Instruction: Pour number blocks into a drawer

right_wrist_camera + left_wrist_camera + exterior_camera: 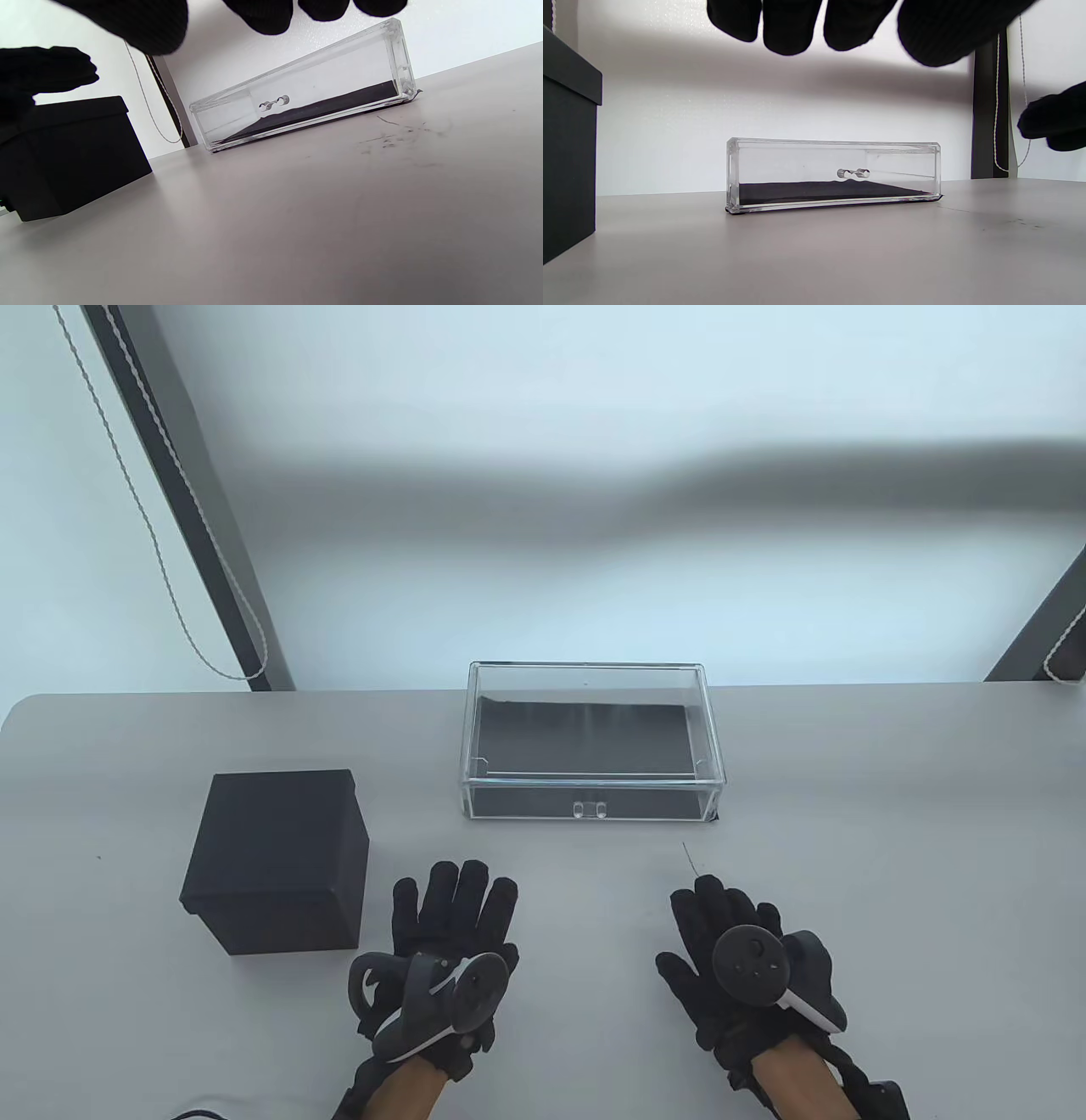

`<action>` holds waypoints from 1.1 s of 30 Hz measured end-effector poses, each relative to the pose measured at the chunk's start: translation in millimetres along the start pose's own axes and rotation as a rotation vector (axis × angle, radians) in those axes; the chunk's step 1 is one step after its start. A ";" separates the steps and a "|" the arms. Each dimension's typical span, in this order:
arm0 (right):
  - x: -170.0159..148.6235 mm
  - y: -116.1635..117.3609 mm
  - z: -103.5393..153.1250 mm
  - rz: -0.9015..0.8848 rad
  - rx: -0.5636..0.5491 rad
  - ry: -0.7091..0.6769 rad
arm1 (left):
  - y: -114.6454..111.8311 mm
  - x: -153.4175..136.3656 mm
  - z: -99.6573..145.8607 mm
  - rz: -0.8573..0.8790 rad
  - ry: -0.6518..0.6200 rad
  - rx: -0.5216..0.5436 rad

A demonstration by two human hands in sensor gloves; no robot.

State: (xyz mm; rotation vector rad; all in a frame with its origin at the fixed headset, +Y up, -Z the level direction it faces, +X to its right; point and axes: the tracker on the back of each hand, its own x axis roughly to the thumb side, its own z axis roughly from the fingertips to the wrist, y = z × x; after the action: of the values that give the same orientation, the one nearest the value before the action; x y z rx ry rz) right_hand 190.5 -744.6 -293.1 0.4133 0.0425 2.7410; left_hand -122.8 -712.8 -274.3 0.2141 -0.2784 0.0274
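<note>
A clear acrylic drawer case (591,746) stands at the back middle of the table, its drawer closed, with a black liner and a small clear handle (590,809) on the front. It also shows in the left wrist view (834,174) and the right wrist view (305,89). A closed black lidded box (278,857) stands at the left. No number blocks show. My left hand (450,916) lies open and empty on the table beside the box. My right hand (721,925) lies open and empty in front of the case's right end.
The grey table (891,831) ends at a white wall behind the case. Two dark posts with hanging bead cords stand at the back left (182,509) and back right (1056,628). A thin dark thread (689,857) lies near my right fingertips.
</note>
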 end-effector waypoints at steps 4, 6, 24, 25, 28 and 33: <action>0.7 -0.1 0.2 0.002 0.005 0.002 | -2.0 -1.3 -0.1 -0.011 0.002 -0.015; 1.0 -0.6 0.3 0.000 0.007 0.004 | -2.3 -2.1 -0.1 -0.006 0.007 -0.017; -3.4 -6.9 1.3 0.018 -0.008 0.027 | -18.1 -7.4 -27.9 0.005 0.044 -0.088; -4.4 -7.5 1.5 0.022 -0.010 0.030 | -21.2 -7.4 -32.7 0.020 0.052 -0.101; -6.5 -8.9 2.2 0.034 -0.015 0.043 | -30.3 -7.4 -46.2 0.059 0.071 -0.128; -14.1 -9.4 2.9 0.049 -0.013 0.079 | -53.9 -12.1 -69.4 0.166 0.143 -0.174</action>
State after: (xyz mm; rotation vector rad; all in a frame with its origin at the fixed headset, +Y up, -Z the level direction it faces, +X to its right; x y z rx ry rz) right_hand 207.3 -741.0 -295.0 0.3068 0.0360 2.8036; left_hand -112.7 -750.6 -353.9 0.0152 -0.1540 0.1816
